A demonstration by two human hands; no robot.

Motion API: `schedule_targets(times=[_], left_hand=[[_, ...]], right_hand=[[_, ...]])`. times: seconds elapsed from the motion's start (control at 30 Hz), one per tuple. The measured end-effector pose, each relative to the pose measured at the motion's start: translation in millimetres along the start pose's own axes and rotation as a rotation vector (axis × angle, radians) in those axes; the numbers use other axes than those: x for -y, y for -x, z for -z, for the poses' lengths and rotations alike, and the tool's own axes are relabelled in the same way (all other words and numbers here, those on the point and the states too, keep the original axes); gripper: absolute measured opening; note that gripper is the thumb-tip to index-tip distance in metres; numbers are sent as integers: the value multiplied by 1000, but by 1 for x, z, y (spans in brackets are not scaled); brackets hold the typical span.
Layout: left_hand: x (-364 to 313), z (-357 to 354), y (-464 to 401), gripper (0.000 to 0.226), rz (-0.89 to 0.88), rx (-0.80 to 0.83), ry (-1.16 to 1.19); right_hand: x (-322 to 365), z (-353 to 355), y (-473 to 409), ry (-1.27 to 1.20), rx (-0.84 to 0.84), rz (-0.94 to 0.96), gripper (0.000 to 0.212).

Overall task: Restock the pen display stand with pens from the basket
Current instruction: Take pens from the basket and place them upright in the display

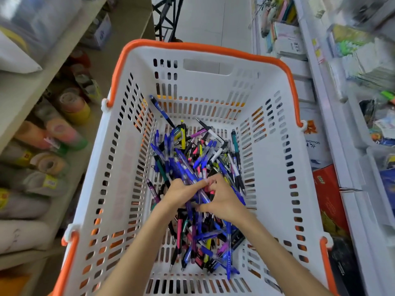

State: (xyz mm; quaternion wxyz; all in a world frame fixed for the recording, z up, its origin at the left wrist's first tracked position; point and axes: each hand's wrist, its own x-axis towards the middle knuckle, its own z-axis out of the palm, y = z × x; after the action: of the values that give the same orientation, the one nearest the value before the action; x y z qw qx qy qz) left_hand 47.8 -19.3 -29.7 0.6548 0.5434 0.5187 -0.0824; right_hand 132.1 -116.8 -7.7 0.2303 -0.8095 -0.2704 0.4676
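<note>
White box (316, 144) at right reads "GOUACHE", inverted.

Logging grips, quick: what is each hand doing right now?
Left hand: grips a bunch of pens in the basket.
Right hand: curled round the same bunch.

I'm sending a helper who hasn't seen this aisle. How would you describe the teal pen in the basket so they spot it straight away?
Find the white basket with the orange rim, holding a pile of pens. At the pile's far right edge, near the basket's right wall, the teal pen lies almost straight, away from both hands. Its solid blue-green barrel sets it apart from the mostly blue, pink and yellow pens beside it.
</note>
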Motion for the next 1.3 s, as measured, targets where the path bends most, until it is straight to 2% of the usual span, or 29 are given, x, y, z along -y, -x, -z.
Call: schedule_targets(times=[0.07,0.17,0.4,0.5,0.57,0.7,0.87,0.9,0.97,1.07,1.2,1.3], left_hand=[[-1,-1,5,44,-23,15,44],[-4,2,15,30,-43,-12,194],[-15,31,52,27,-42,100,387],[-22,39,59,28,-87,155,449],[-28,43,57,27,-152,197,467],[-33,47,55,30,-164,283,498],[-33,48,54,20,-86,256,476],[-35,48,55,25,-72,240,462],[-35,48,54,35,-50,205,455],[-36,44,57,17,-62,221,413],[-36,44,57,16,-47,210,406],[-39,45,60,17,-24,256,404]], right_hand=[[0,-1,1,-44,12,22,58],[5,4,6,-115,22,58,63],[24,25,31,-108,145,214,63],[29,31,36,-94,129,291,62],[35,35,38,-155,108,296,55],[38,37,36,-325,66,312,20],[31,29,34,-345,-137,353,32],[32,29,35,-370,-156,357,35],[33,31,35,-391,-165,371,44],[36,32,35,-358,-153,376,60],[34,34,33,-291,-202,316,96],[34,40,34,-254,-195,327,99]])
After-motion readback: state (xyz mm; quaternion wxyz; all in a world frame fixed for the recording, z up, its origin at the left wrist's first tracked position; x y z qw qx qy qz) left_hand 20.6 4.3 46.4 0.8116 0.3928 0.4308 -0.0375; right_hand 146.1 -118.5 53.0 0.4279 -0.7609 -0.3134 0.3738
